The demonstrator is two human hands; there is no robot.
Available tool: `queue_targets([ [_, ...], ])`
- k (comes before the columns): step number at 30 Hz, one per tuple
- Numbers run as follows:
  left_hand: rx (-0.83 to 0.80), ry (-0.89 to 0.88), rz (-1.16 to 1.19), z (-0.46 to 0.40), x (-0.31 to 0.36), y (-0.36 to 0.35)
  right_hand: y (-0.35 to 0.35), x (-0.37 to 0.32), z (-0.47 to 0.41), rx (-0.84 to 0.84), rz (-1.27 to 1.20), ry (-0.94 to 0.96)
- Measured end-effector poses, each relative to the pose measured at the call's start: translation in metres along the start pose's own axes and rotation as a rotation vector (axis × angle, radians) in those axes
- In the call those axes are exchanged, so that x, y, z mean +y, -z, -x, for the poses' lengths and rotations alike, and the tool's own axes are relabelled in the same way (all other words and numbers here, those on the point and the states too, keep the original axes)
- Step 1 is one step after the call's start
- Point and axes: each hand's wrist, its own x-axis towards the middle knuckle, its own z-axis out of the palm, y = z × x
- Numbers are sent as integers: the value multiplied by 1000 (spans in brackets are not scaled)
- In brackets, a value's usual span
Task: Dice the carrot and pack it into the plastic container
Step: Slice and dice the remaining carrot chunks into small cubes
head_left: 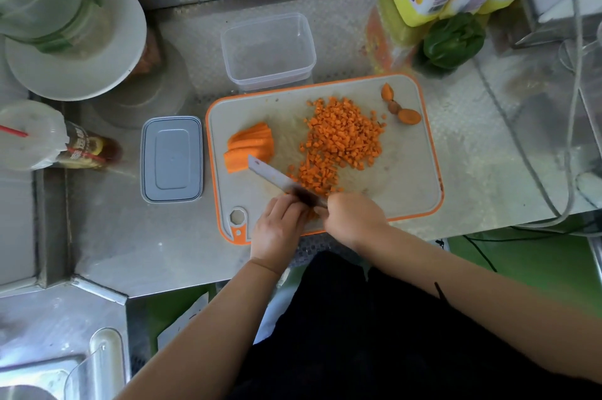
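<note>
Head camera looks down on my orange-rimmed cutting board (420,171), where most of the carrot is already cut. The diced carrot (338,142) lies as a loose heap in the middle of the board. A fan of carrot slices (249,147) waits on the left part of the board, and the cut-off carrot ends (402,108) lie near the far right corner.

My right hand (353,215) is curled around the handle of the knife (277,176). My left hand (280,230) is just beside it, its fingers bent at the heel of the blade; I cannot tell if they pinch something. The blade points away from me to the left, and its tip is touching the slices.

The slices are stiff but thin and probably a little wet, so I think they can slide; I would press them from above with curled fingertips. Their long axis runs from near-left to far-right.

The cubes are light and roll easily, so scooping is better than picking. The clear plastic container (268,51) stands open just behind the board, its grey lid (171,159) to the left.
</note>
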Motion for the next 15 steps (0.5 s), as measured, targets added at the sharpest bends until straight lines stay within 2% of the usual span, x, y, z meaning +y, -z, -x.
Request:
queue_targets([
  [9,-25,51,4,0,3,9,1,22,10,24,57,17],
  [15,-34,5,-12,6,1,11,-7,15,20,53,69,76],
])
